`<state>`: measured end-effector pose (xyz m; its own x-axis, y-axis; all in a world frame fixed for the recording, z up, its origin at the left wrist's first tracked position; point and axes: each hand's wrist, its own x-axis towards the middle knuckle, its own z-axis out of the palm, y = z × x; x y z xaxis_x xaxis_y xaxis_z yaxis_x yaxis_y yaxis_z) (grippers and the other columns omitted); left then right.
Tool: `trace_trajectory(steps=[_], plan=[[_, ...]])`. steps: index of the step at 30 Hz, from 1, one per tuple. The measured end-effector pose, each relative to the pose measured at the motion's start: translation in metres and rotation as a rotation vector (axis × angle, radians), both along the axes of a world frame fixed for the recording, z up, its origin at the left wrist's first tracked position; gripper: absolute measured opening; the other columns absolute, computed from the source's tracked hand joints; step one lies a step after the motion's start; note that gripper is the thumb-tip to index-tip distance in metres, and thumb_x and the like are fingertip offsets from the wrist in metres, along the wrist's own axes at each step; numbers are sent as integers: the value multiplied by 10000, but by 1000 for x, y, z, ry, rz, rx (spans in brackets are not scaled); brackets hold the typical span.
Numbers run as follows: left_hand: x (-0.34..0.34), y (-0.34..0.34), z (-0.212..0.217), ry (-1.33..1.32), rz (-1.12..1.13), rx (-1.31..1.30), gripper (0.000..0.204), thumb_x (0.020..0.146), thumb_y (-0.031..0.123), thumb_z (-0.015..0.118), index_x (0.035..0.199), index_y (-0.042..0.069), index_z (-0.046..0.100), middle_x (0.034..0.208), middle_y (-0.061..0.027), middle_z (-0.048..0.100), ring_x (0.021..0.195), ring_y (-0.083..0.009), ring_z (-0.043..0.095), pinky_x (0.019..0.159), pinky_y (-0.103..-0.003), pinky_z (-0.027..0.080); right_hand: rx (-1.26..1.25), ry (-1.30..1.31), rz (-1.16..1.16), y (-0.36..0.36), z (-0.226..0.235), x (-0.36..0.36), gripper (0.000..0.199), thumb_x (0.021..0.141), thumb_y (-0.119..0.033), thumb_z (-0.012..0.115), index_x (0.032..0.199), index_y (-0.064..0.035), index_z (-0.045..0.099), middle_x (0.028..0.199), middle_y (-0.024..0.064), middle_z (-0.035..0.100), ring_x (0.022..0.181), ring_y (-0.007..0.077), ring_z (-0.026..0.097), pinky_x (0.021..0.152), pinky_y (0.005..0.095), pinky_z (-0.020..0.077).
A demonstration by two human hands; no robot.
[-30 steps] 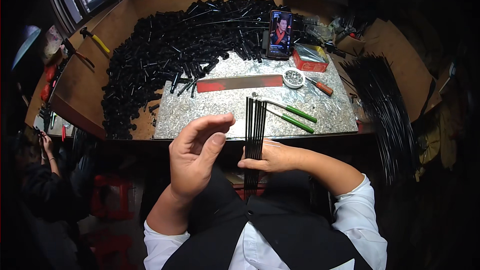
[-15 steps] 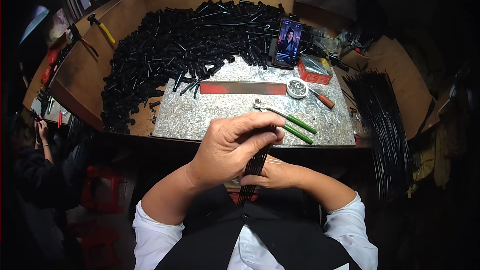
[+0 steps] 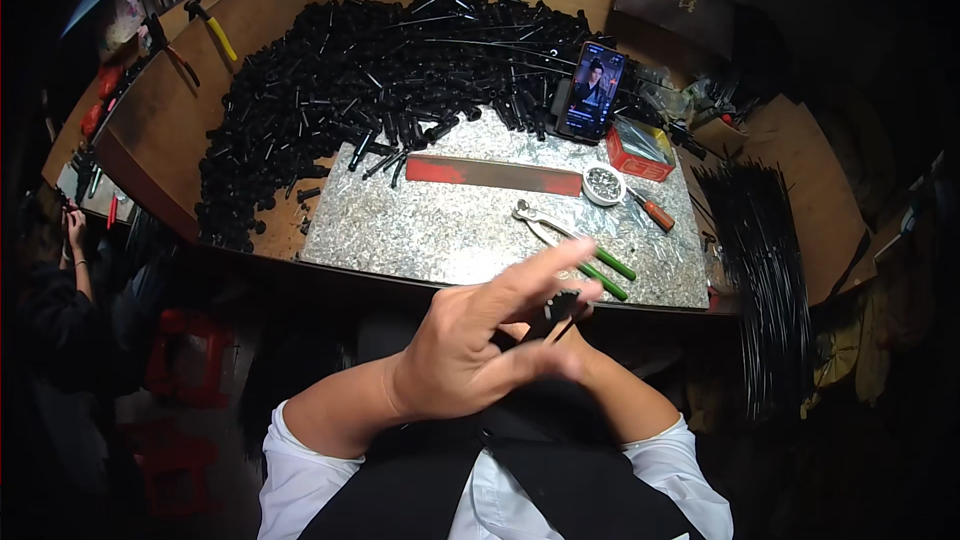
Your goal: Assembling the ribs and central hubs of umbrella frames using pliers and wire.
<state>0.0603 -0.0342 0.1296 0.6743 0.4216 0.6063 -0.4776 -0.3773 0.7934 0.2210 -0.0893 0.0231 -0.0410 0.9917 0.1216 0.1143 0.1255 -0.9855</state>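
My left hand [image 3: 470,335] is in front of my body with the thumb and fingers spread apart, blurred a little by motion. Beyond it is my right hand [image 3: 575,345], largely hidden by the left one. A bundle of thin black rods [image 3: 565,306] shows between them, its end just inside the left fingers; the right hand appears to be closed round it. Close ahead on the speckled board [image 3: 400,235] lie pliers with green handles [image 3: 612,262].
A heap of black tubular parts [image 3: 330,90] fills the tray's back and left. A red-and-grey bar [image 3: 490,175], a white dish of small metal pieces [image 3: 603,183], a screwdriver [image 3: 655,212], a red box [image 3: 640,152] and a phone [image 3: 592,90] are ahead. Black rods [image 3: 765,280] hang at right. Another person's hand [image 3: 76,230] is far left.
My left fingers have opened away from the rods, which they pinched before. The bundle has tilted and is now seen nearly end-on. The whole view has shifted slightly.
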Motion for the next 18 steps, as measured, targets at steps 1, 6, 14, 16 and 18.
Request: trace_trajectory(steps=[1,6,14,16,18], plan=[[-2,-1,-9,-82,-8,-60,759,821,95,702,1400,-62,237,1240,-253,544,1134,-279,570,977,-352,439,-32,45,-71,1,5,-6,174,860,-118,632,995,-8,640,908,75,681,860,129,630,782,290,508],[-9,17,-60,-201,424,-241,740,925,437,510,1386,-61,215,1385,-265,376,1305,-345,386,1097,-433,291,-83,25,-100,9,-16,-2,143,897,-110,598,875,27,632,785,87,681,724,131,640,673,256,510],[-9,17,-115,-30,372,-676,456,943,181,550,1285,-77,395,1222,-248,545,1117,-284,573,935,-346,481,-72,-1,-59,9,-22,-10,194,955,-142,520,901,24,604,825,93,654,756,151,639,691,268,503],[-4,17,-112,-58,402,-661,450,935,181,564,1280,-69,419,1169,-249,580,1048,-273,613,873,-330,519,-82,-6,-56,9,-20,-12,193,954,-143,522,906,25,606,823,91,654,755,150,639,689,267,502],[-2,20,-106,-87,428,-660,368,928,155,576,1207,-73,502,1104,-231,619,980,-244,642,818,-309,544,-87,-7,-52,9,-18,-13,193,953,-144,524,911,25,607,821,90,655,755,149,638,688,265,500]])
